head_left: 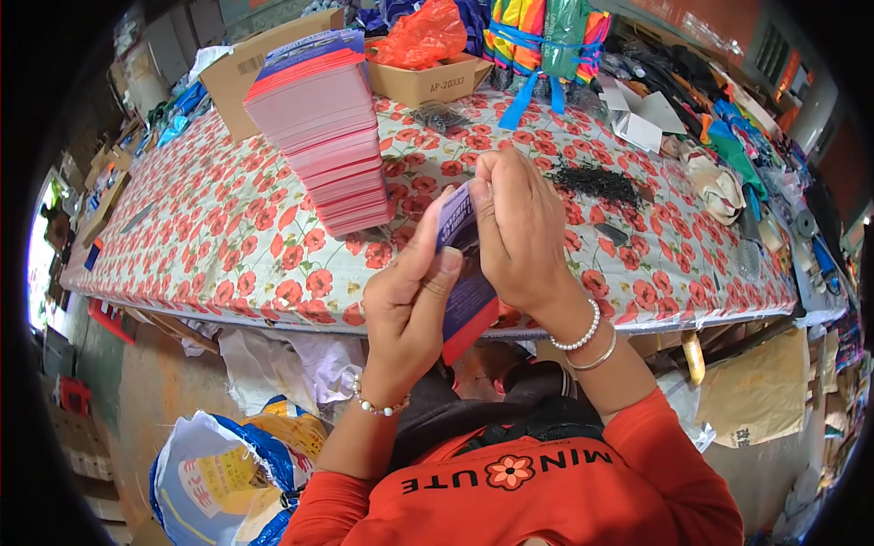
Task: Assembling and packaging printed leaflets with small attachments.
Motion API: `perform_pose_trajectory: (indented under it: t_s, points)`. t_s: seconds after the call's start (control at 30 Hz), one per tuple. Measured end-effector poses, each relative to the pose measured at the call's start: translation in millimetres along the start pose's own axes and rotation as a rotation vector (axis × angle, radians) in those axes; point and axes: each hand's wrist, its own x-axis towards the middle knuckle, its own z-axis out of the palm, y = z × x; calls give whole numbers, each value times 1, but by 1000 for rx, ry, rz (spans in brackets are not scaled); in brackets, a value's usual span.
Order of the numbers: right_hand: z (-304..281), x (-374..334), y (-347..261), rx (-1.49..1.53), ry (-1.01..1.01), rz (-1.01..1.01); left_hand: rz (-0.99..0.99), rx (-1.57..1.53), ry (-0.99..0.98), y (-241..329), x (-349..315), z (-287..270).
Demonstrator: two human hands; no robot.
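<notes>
Between my two hands is a printed card [467, 305], purple with a red lower end, tilted upright above the table's near edge. My left hand [410, 291] grips its left side, thumb lying on the front face. At the top right corner, my right hand [521, 227] pinches the card with fingers curled over; what the fingertips do there is partly hidden. Just beyond my left hand rises a tall stack of similar cards [332, 155], pink along the edges with a purple top. Right of my right hand lies a heap of small black strips [601, 184].
A poppy-patterned cloth covers the table [228, 259]. At the back stand a cardboard box [428, 84] with a red plastic bag [423, 36] and rainbow-coloured bundles [546, 41]. Fabrics and packages crowd the right side. A blue-white woven sack [173, 469] sits on the floor at lower left.
</notes>
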Motion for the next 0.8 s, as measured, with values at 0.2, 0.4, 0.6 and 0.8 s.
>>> perform_pose_trajectory:
  t_s: [0.2,0.4,0.6,0.8]
  points:
    - [-1,-14,-8,387,-41,205,-176,-677,121,-6,9,5]
    - [-7,-18,-24,472,-58,250,-78,-416,135,-20,13,17]
    - [-13,-17,-22,572,-150,370,42,-543,161,-25,25,22]
    - [-25,-14,-10,565,-287,462,-188,-948,69,-18,31,18]
